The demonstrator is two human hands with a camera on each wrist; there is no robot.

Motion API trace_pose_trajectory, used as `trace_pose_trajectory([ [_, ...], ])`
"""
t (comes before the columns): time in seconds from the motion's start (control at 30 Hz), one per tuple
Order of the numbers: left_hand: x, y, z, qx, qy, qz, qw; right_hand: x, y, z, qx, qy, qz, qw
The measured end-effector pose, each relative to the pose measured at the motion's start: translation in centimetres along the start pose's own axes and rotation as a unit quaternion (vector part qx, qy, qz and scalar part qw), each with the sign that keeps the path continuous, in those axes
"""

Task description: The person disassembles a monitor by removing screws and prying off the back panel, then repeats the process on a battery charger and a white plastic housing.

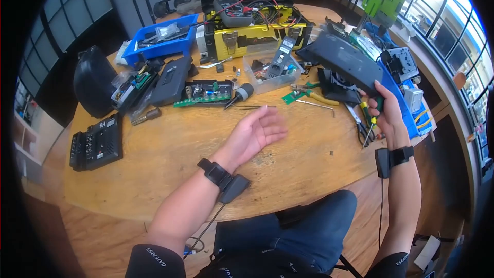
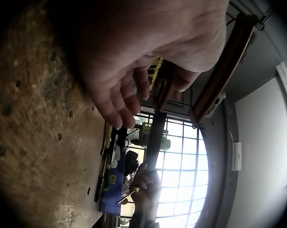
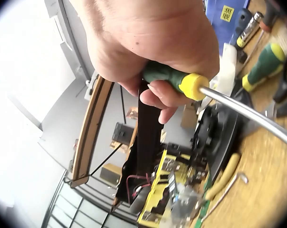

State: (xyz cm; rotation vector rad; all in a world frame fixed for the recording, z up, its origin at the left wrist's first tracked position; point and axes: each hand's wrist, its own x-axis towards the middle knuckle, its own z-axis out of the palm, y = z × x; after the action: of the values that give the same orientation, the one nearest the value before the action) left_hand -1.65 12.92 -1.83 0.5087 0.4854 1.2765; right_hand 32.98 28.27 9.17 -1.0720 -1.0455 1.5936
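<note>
My right hand (image 1: 389,110) pinches the near end of a long black plastic cover (image 1: 343,57), raised over the table's right side. The same hand also holds a screwdriver (image 3: 193,86) with a green and yellow handle against the palm, its metal shaft sticking out. My left hand (image 1: 257,133) is at the table's middle with relaxed fingers and holds nothing. Just beyond its fingertips lie thin dark tweezers (image 1: 252,106). A second green and yellow screwdriver (image 3: 264,66) and scissors (image 1: 360,122) lie below the right hand.
Across the back stand a yellow and black toolbox (image 1: 252,41), a blue tray (image 1: 160,46) and a clear plastic box (image 1: 272,74). Pliers (image 1: 319,95) and an opened device with a circuit board (image 1: 206,94) lie before them. A black device (image 1: 96,142) is at left; a blue bin (image 1: 406,118) at right.
</note>
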Motion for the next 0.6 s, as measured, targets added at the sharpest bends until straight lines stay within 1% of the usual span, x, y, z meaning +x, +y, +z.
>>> trace_pose_trajectory([
  [0.03, -0.1, 0.3, 0.5, 0.01, 0.022, 0.012, 1.0, -1.8, 0.5, 1.9, -0.015, -0.016, -0.008, 1.0],
  [0.07, -0.3, 0.8, 1.2, 0.014, 0.028, 0.012, 0.999, -2.4, 1.3, 2.5, -0.042, -0.072, -0.014, 0.996],
  [0.13, -0.6, 2.0, 2.0, -0.009, 0.063, 0.028, 0.998, -4.2, 2.7, 4.4, -0.067, -0.109, -0.013, 0.992],
  [0.17, -0.8, 2.4, 1.8, -0.005, 0.068, 0.029, 0.997, -5.0, 3.3, 5.5, -0.062, -0.113, -0.011, 0.992],
  [0.23, -1.2, 3.1, 1.4, -0.005, -0.031, 0.055, 0.998, -6.2, 4.3, 7.3, -0.084, -0.139, 0.014, 0.987],
  [0.27, -1.3, 3.2, 1.4, -0.004, -0.03, 0.053, 0.998, -6.6, 4.7, 8.0, -0.082, -0.138, 0.014, 0.987],
  [0.33, -1.3, 3.1, 1.6, 0.05, 0.054, 0.066, 0.995, -7.0, 5.2, 8.9, -0.139, -0.195, 0.018, 0.971],
  [0.4, -1.3, 3.1, 0.9, 0.046, 0.055, 0.058, 0.996, -7.1, 5.5, 9.4, -0.143, -0.194, 0.019, 0.97],
  [0.47, -1.5, 3.1, 1.1, 0.092, 0.073, 0.07, 0.991, -7.1, 5.3, 10.1, -0.26, -0.109, 0.004, 0.959],
  [0.5, -1.5, 3.1, 1.1, 0.09, 0.072, 0.07, 0.991, -6.9, 5.2, 10.2, -0.262, -0.107, 0.004, 0.959],
  [0.57, -1.5, 3.1, 1.3, 0.09, 0.094, 0.069, 0.989, -6.2, 4.9, 10.3, -0.376, -0.03, -0.088, 0.922],
  [0.6, -1.5, 3.1, 1.6, 0.091, 0.092, 0.068, 0.989, -5.8, 4.4, 10.2, -0.376, -0.028, -0.089, 0.922],
])
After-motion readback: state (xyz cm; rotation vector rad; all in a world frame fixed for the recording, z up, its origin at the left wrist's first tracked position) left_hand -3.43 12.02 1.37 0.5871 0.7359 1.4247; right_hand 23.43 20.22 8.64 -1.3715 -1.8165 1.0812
